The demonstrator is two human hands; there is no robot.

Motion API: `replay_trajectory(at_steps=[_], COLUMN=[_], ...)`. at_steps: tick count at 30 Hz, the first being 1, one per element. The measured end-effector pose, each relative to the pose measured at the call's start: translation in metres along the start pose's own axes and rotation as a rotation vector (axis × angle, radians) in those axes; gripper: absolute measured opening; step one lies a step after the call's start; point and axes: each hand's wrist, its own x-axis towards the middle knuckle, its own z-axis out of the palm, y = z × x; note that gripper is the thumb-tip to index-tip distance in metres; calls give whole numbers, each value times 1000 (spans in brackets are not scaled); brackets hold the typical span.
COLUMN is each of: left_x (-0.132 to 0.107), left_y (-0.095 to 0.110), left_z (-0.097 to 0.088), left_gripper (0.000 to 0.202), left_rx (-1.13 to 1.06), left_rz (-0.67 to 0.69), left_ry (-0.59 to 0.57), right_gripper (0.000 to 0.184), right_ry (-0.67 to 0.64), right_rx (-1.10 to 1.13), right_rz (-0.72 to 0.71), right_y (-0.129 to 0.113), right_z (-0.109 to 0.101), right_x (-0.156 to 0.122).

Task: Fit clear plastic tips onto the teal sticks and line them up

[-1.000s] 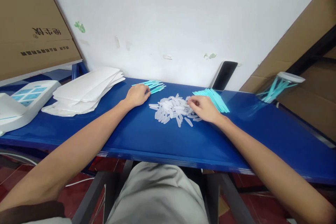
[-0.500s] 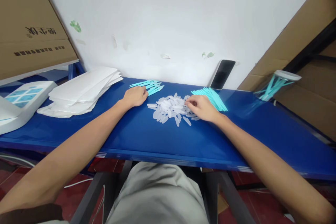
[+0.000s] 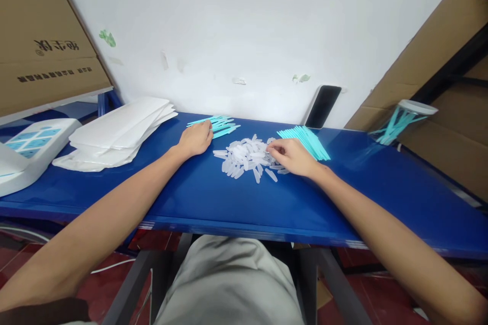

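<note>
Thin turquoise sticks (image 3: 224,126) lie in a loose bunch near the wall. My left hand (image 3: 195,139) rests at their near left end with its fingers curled in; what they grip, if anything, is hidden. A heap of small translucent white caps or sleeves (image 3: 246,156) is spread on the blue table between my hands. At the right edge of the heap, my right hand (image 3: 293,155) has thumb and forefinger pinched together. Whether a white piece is between them I cannot make out. Just behind that hand lies a second, neater bundle of turquoise sticks (image 3: 307,141).
White paper-like bags (image 3: 118,129) are stacked at the left, beside a white device (image 3: 41,147) with blue labels. A phone (image 3: 324,106) leans on the wall. A clear tub (image 3: 400,122) holding turquoise sticks is at the right. Cardboard (image 3: 46,25) stands behind the table (image 3: 229,203).
The fingers of my left hand have shifted slightly at the sticks, and a stick or two lies a little differently. My right hand stays pinched at the heap, nearly unmoved.
</note>
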Motion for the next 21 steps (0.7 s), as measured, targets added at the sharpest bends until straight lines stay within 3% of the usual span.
replay_trajectory(at_steps=[4, 7, 11, 15, 18, 21], left_x=[-3, -10, -29, -40, -39, -35], left_y=[0, 12, 48, 77, 78, 69], left_z=[-2, -2, -1, -2, -4, -8], left_gripper=[35, 31, 27, 33, 39, 43], left_rx=[-141, -324, -453, -386, -421, -549], left_rz=[17, 267, 625, 865, 812, 697], left_ry=[150, 341, 551, 470, 388, 371], right_gripper=[34, 39, 50, 38, 28, 26], right_ry=[15, 121, 321, 516, 610, 614], right_rx=[-22, -34, 14, -69, -178, -243], right_rz=[-24, -117, -295, -510, -647, -738], right_y=[-2, -12, -34, -51, -51, -44], right_z=[0, 1, 3, 8, 12, 12], right_x=[-2, -4, -8, -10, -10, -8])
